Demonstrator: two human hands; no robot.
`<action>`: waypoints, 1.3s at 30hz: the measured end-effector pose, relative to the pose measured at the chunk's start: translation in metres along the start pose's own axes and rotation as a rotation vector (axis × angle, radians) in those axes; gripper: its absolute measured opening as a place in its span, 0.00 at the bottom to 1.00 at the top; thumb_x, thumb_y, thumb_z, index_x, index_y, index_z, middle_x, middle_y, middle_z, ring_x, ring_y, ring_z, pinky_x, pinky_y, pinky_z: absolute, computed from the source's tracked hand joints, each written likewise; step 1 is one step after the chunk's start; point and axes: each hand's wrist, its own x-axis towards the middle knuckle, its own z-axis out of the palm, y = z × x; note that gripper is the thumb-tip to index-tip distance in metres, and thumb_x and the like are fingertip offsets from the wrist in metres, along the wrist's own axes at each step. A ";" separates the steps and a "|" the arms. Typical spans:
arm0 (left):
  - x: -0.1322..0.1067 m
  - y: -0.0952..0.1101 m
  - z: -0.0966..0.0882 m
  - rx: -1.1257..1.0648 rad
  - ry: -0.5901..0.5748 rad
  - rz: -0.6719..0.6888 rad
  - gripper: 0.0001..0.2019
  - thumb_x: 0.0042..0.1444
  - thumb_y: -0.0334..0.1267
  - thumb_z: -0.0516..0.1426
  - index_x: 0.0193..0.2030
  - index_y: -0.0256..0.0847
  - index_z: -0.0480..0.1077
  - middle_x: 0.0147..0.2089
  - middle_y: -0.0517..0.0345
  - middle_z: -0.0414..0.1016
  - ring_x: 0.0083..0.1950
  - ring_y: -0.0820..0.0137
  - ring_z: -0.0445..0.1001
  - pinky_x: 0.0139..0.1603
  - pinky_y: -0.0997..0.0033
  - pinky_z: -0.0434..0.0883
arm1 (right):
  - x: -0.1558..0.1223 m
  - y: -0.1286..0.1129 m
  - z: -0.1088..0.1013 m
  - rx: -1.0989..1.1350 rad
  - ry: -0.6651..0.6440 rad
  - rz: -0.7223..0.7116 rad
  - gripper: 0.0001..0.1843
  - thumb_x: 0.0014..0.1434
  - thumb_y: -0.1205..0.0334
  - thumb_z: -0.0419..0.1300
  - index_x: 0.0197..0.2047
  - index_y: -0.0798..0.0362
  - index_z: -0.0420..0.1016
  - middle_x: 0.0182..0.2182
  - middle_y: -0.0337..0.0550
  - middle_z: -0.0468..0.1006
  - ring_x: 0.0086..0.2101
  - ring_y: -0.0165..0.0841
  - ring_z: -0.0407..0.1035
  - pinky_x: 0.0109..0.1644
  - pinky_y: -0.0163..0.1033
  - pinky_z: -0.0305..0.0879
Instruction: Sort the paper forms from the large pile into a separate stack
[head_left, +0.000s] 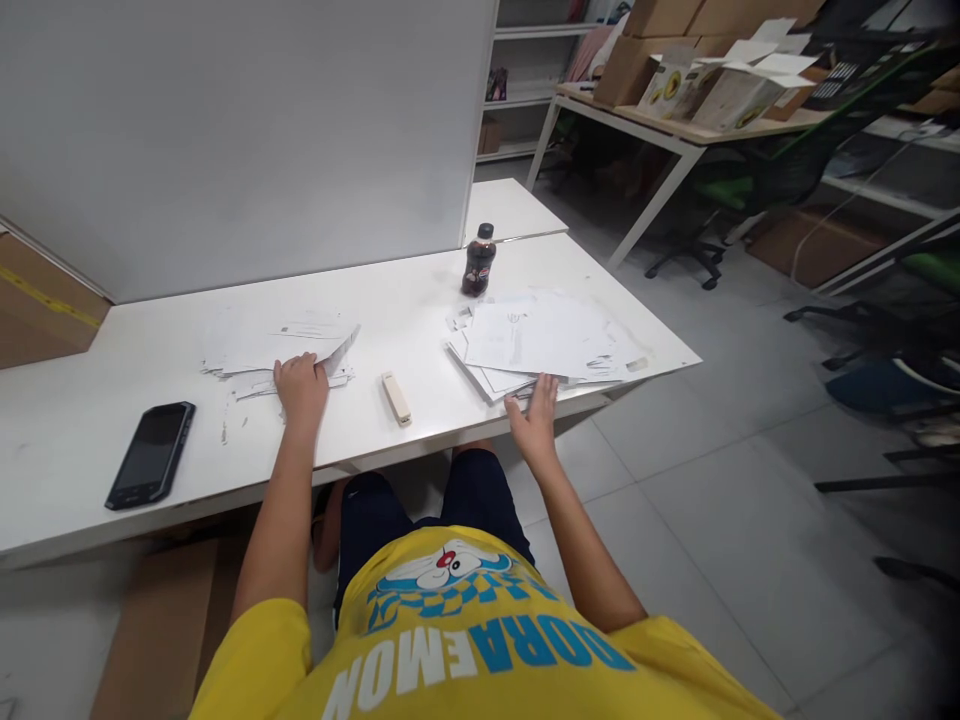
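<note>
My left hand [301,388] is at the near edge of a loose pile of printed paper sheets [281,345], its fingers closed on them. The right corner of the top sheets curls up beside that hand. My right hand [536,415] rests against the front edge of a second, wider paper stack [540,335], fingers stretched out and thumb apart. Between the two piles lies a small cream-coloured stapler [396,398], touched by neither hand. The undersides of both piles are hidden.
A cola bottle [478,262] stands upright behind the right stack. On the left, a black handheld device [151,455] lies near the front edge of the white table [420,300]. A white partition [240,130] rises behind; a cardboard box [45,300] sits at far left.
</note>
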 end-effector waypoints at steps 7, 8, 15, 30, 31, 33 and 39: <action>0.005 -0.002 0.001 -0.044 0.004 0.065 0.12 0.62 0.38 0.53 0.42 0.35 0.75 0.46 0.40 0.78 0.55 0.50 0.73 0.64 0.39 0.55 | 0.044 0.010 -0.026 -0.189 -0.008 -0.012 0.38 0.62 0.50 0.47 0.71 0.60 0.49 0.70 0.62 0.51 0.70 0.51 0.37 0.68 0.67 0.34; 0.005 -0.001 0.000 -0.041 -0.006 0.082 0.12 0.63 0.39 0.52 0.42 0.35 0.75 0.46 0.39 0.78 0.54 0.50 0.73 0.63 0.41 0.57 | 0.047 0.010 -0.028 -0.198 -0.006 -0.026 0.38 0.62 0.51 0.48 0.70 0.60 0.51 0.69 0.62 0.52 0.70 0.51 0.38 0.68 0.68 0.34; -0.023 0.040 -0.016 0.071 0.031 0.264 0.13 0.65 0.41 0.52 0.35 0.40 0.74 0.38 0.45 0.81 0.47 0.57 0.79 0.56 0.51 0.65 | -0.022 -0.056 -0.016 0.240 0.152 -0.204 0.25 0.65 0.54 0.49 0.62 0.51 0.68 0.60 0.56 0.70 0.60 0.45 0.63 0.65 0.58 0.56; -0.161 0.138 -0.012 -0.065 -0.287 0.750 0.19 0.65 0.29 0.52 0.61 0.45 0.68 0.60 0.52 0.74 0.63 0.64 0.70 0.62 0.60 0.67 | -0.064 -0.103 0.007 1.059 -0.450 0.537 0.22 0.46 0.49 0.68 0.44 0.49 0.75 0.41 0.43 0.82 0.43 0.43 0.75 0.48 0.47 0.72; -0.162 0.135 -0.012 -0.067 -0.294 0.747 0.19 0.65 0.29 0.53 0.61 0.46 0.68 0.60 0.52 0.74 0.64 0.64 0.70 0.63 0.59 0.67 | -0.065 -0.099 0.008 1.048 -0.444 0.530 0.22 0.44 0.53 0.68 0.44 0.49 0.75 0.40 0.42 0.83 0.42 0.43 0.75 0.48 0.47 0.72; -0.165 0.131 -0.010 -0.064 -0.284 0.758 0.19 0.65 0.30 0.53 0.61 0.45 0.68 0.60 0.52 0.74 0.64 0.63 0.69 0.63 0.58 0.66 | -0.065 -0.092 0.009 1.020 -0.437 0.505 0.22 0.43 0.57 0.68 0.43 0.49 0.76 0.39 0.41 0.82 0.40 0.42 0.75 0.46 0.47 0.71; -0.187 0.124 -0.009 -0.045 -0.181 0.715 0.24 0.64 0.36 0.56 0.67 0.45 0.61 0.61 0.50 0.73 0.68 0.59 0.63 0.69 0.53 0.59 | -0.064 -0.077 0.012 0.953 -0.362 0.497 0.19 0.43 0.57 0.65 0.41 0.50 0.76 0.36 0.39 0.82 0.37 0.40 0.74 0.43 0.44 0.68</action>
